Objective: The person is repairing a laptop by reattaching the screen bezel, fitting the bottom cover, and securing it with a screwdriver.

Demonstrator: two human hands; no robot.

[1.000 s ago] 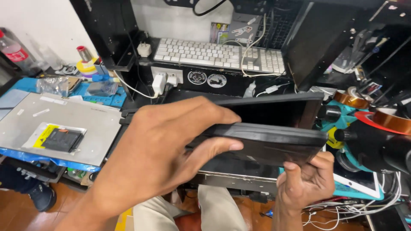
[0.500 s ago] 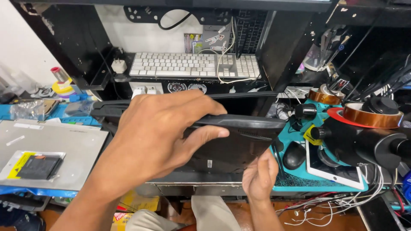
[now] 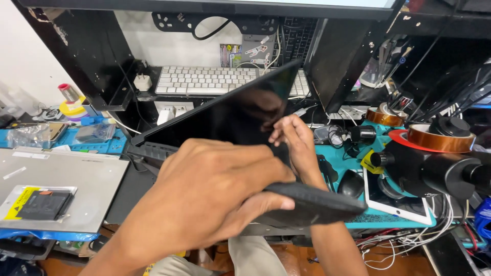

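The cluttered repair table carries tape rolls and a white keyboard. The black laptop is now opened, above the front edge. The left hand grasps its base; the right hand has risen to the screen and pinches it.

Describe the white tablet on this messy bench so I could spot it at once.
Start at the teal mat on the bench's right side, beside the right hand touching the black laptop. The tablet lies flat on the mat's near edge, below the amber tape rolls. Its white border around a dark screen sets it apart.
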